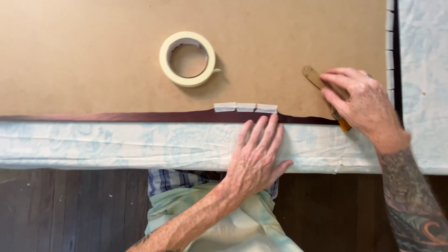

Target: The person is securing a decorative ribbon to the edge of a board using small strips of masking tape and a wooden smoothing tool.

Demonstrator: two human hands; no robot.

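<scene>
- Head view looks straight down on a person's two bare hands at work along the near edge of a large brown board (93, 56) that lies on a desk (116, 144) covered in pale, blue-patterned cloth.
- Left hand (256, 156) lies flat, palm down, on the cloth-covered edge of the desk — fingers straight and held close together, the thumb spread out to the side, the fingertips reaching onto a dark maroon strip (140, 116) that runs along the board's near edge.
- Just beyond those fingertips, three short pieces of pale tape (246, 107) sit side by side, bridging the dark strip and the board.
- Right hand (364, 105) is curled around a tool with a pale wooden handle (313, 77); the fingers close over the middle of it, the handle's rounded end sticks out toward the left hand, and an orange-brown tip (344, 125) shows below the palm, at the end of the dark strip.
- Roll of cream masking tape (187, 59) lies flat on the board, beyond the left hand and well apart from both hands, a short loose tail at its side.
- More short pale tape pieces (389, 42) line the board's far-side edge, beyond the right hand.
- Below the desk edge, dark wooden floor (70, 210) shows, along with the person's light green garment (233, 228) and a band of plaid cloth (172, 179) beside the left wrist.
</scene>
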